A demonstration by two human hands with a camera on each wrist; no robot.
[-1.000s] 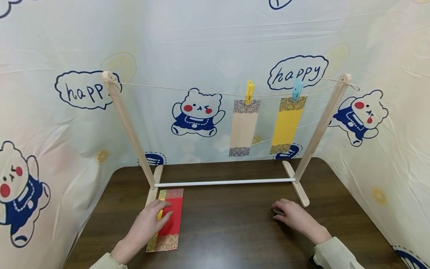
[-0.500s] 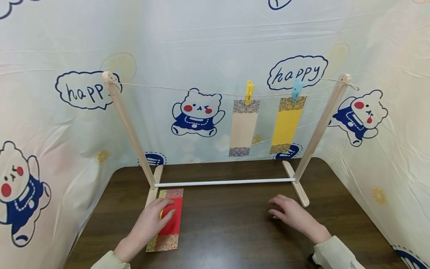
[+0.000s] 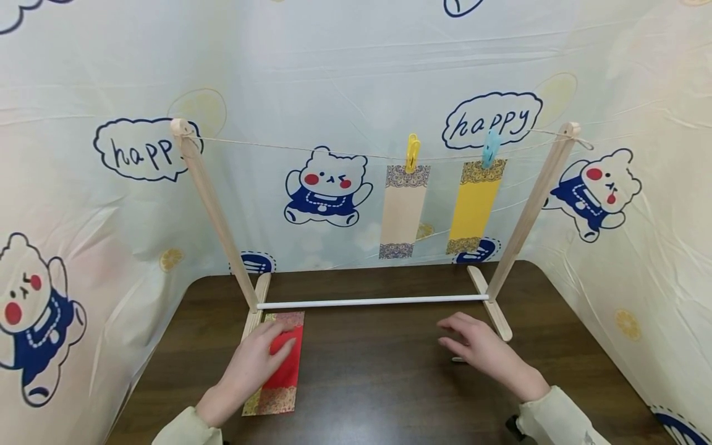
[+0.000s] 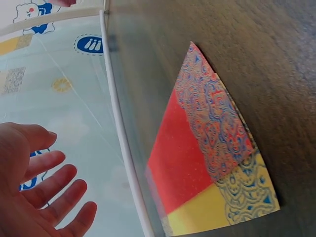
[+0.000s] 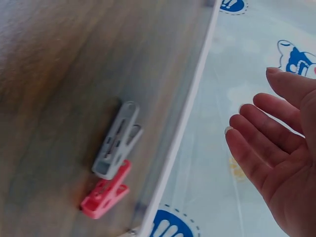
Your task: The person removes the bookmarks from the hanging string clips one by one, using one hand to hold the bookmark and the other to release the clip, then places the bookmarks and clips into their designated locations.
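My left hand (image 3: 250, 364) hovers with relaxed, spread fingers over a red paper strip (image 3: 286, 364) with patterned ends. Beneath that strip, a yellow strip (image 4: 197, 212) shows along one side in the left wrist view. On the right, my right hand (image 3: 481, 349) is held above the table, fingers loosely bent and holding nothing. A grey clothespin (image 5: 116, 140) and a red clothespin (image 5: 104, 196) lie together on the table in the right wrist view. From the head, the right hand covers most of them.
A wooden frame (image 3: 217, 222) with a white crossbar (image 3: 372, 302) carries a string (image 3: 311, 148). On it hang a beige strip (image 3: 404, 210) under a yellow clothespin (image 3: 412, 153) and a yellow strip (image 3: 475, 207) under a blue clothespin (image 3: 491, 149). A printed curtain (image 3: 334, 74) stands behind.
My right hand has drifted left and slightly up, its fingers opening away from the grey clothespin. My left hand has shifted slightly right and up over the strips.
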